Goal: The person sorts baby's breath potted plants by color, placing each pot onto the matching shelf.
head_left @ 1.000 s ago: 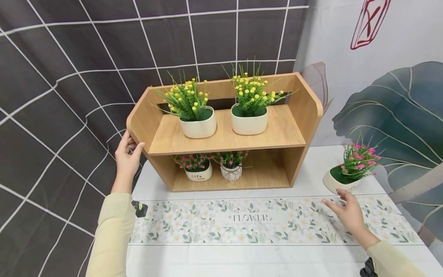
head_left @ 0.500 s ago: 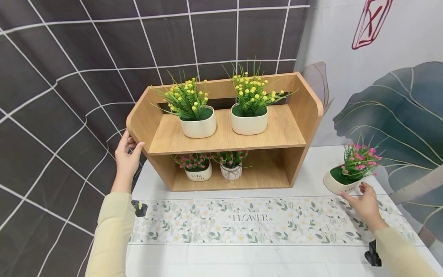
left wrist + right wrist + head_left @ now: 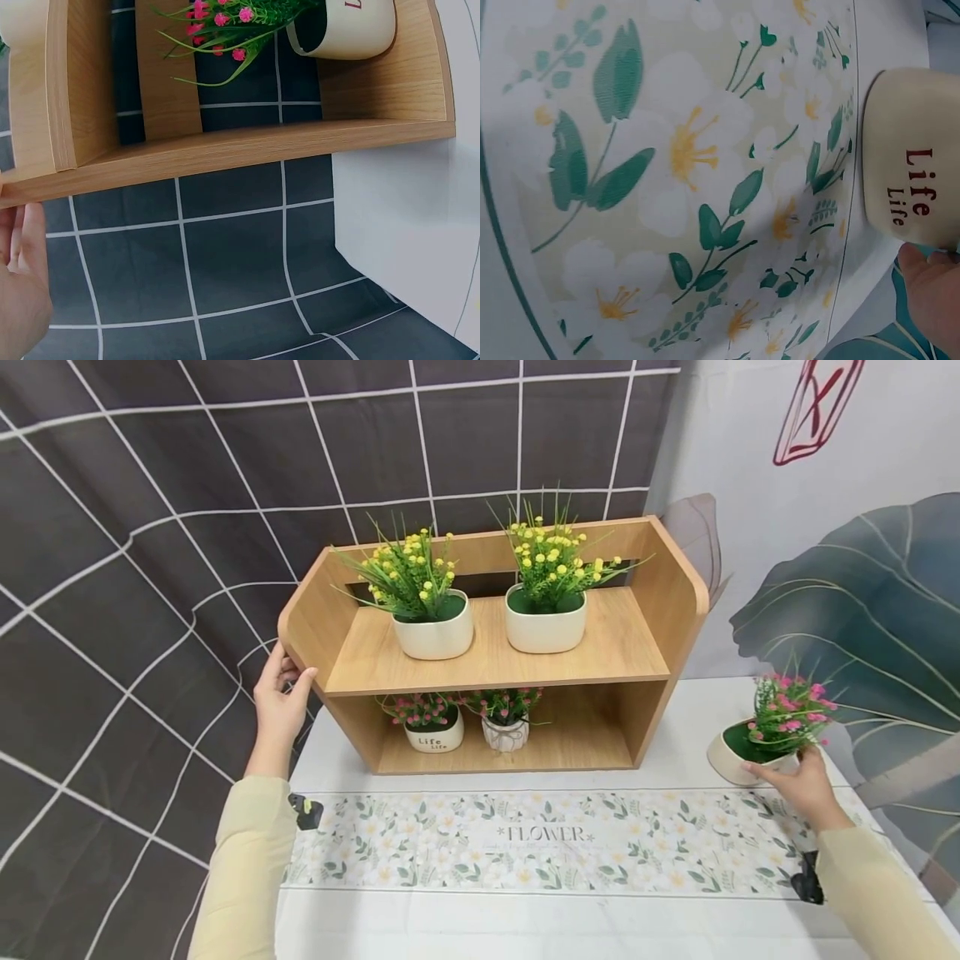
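In the head view, my left hand (image 3: 279,710) holds the left side panel of a two-tier wooden shelf (image 3: 495,664), thumb at the front edge and fingers along the outer face. At the right of the table, my right hand (image 3: 806,789) grips a cream oval pot of pink artificial flowers (image 3: 731,760), its thumb across the front and fingers at the right end. The right wrist view shows that pot's "Life" lettering (image 3: 919,180) with the thumb (image 3: 915,262) against its lower edge. The fingers' far ends are hidden.
Two white pots of yellow flowers (image 3: 433,635) (image 3: 546,625) stand on the upper tier. Below, a "Life" pot (image 3: 435,739) and a small white pot (image 3: 506,735) hold pink flowers. A floral runner (image 3: 555,860) crosses the white table; a dark grid curtain (image 3: 150,693) hangs behind.
My right hand has moved right and up to the pot at the right and closed its thumb and fingers about it. The left hand has stayed on the shelf panel.
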`<state>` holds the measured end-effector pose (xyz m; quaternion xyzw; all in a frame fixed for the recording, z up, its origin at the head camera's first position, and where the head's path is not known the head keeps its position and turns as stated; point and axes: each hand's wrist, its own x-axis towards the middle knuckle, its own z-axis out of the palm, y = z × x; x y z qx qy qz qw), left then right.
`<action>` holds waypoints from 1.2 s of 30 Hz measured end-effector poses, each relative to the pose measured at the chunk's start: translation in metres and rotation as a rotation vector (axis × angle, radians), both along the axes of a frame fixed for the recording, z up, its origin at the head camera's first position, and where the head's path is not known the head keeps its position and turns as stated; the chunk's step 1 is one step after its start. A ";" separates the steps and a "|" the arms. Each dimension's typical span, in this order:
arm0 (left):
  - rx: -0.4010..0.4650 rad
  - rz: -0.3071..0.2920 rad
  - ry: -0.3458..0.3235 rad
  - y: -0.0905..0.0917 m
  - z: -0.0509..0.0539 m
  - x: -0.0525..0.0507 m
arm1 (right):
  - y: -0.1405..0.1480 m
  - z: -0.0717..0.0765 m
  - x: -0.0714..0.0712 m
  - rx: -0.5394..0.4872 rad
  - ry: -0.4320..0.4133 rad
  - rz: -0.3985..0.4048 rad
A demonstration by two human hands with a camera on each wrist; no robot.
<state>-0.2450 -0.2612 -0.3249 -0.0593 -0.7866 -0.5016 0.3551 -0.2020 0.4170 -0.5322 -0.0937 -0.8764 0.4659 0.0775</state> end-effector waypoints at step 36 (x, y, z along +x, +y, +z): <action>0.001 -0.012 0.005 0.000 0.000 0.001 | -0.007 -0.002 0.015 0.020 -0.115 -0.039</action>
